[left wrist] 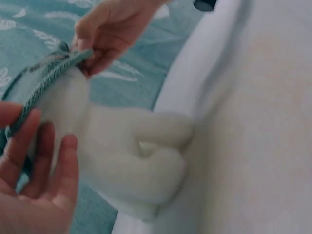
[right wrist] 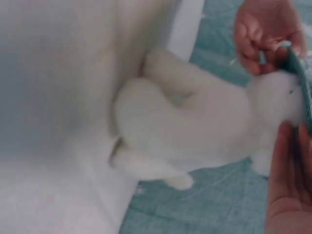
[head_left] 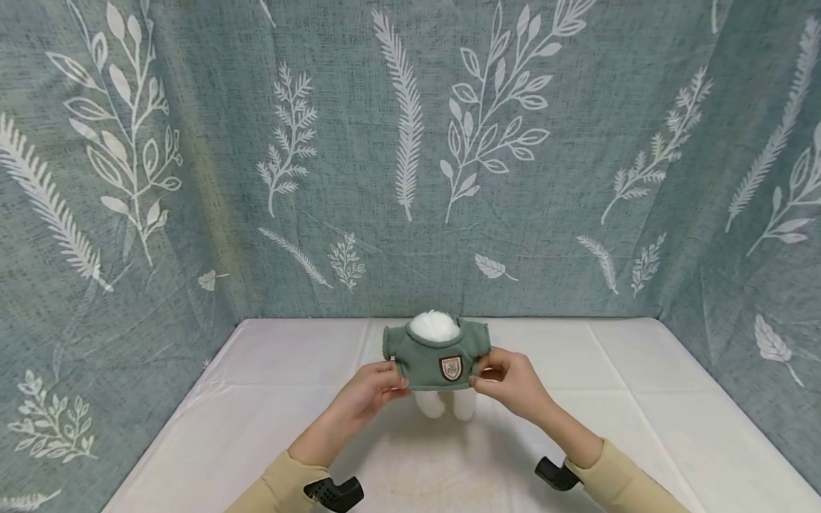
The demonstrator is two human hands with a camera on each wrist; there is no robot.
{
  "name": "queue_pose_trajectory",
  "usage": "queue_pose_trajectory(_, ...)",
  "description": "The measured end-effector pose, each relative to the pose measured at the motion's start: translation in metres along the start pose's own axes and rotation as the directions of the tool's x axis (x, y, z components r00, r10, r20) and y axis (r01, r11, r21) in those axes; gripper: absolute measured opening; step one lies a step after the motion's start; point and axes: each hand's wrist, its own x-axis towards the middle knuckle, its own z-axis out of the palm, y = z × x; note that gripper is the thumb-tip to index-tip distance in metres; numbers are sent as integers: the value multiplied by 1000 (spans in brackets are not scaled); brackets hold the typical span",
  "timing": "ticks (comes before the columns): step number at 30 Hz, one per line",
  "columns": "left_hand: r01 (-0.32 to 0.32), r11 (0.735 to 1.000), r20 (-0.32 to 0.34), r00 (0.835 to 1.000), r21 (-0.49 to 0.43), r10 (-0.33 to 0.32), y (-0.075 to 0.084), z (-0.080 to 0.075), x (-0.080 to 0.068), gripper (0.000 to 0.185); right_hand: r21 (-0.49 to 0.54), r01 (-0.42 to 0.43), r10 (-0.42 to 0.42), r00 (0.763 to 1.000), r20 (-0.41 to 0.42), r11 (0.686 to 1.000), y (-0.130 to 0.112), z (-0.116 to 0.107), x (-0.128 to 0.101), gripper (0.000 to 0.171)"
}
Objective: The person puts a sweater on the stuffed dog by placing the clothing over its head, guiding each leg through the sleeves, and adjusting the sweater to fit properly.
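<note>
Backdrop cloth (head_left: 359,142), grey-green and printed with white leaves and fern fronds, closes in the scene at twelve, nine and three o'clock; below it a white tablecloth (head_left: 641,399) covers the table from the far wall to the near edge at six o'clock; near the middle of that cloth, a little toward twelve o'clock, a white plush toy (head_left: 439,402) is held upright, its fluffy top showing through the collar and its two stubby legs hanging just above the cloth; a small green sweater (head_left: 426,356) with short sleeves sits over the toy's body, a shield-shaped badge (head_left: 452,368) sewn near the hem at five o'clock of the garment; the left hand (head_left: 368,393) comes in from seven o'clock and pinches the sweater's lower hem between thumb and curled fingers at the garment's eight o'clock corner; the right hand (head_left: 509,381) comes in from five o'clock and pinches the hem at the four o'clock corner, thumb and fingers likewise closed on the knit edge; both wrists wear tan sleeves (head_left: 616,481); in the left wrist view the ribbed hem (left wrist: 48,78) stretches across the toy's white body between the two hands.
</note>
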Motion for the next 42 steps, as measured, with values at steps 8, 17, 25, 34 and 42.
queue_pose_trajectory(8, -152, 927, -22, 985, 342, 169, -11, -5, 0, 20, -125, 116, -123, 991, -49, 985, 11, 6, -4, 17)
queue_pose_trajectory(17, -31, 889, -188, 973, 456, 130, -18, 3, 3, 11, -277, -196, 150, 972, -181, 941, 3, 22, -8, 10)
queue_pose_trajectory(25, -19, 948, -210, 974, 316, 89, -20, 2, 6, 12, -232, -295, 258, 950, -177, 927, 6, 24, -8, 4)
queue_pose_trajectory(34, 36, 992, -66, 997, -121, -44, -10, 6, 2, 10, 214, -346, 368, 926, -77, 914, -2, 27, -9, 20)
queue_pose_trajectory(42, 124, 960, -56, 988, -249, -142, -4, 17, 5, 12, 411, -405, 471, 880, -69, 817, -11, 28, 0, 34)
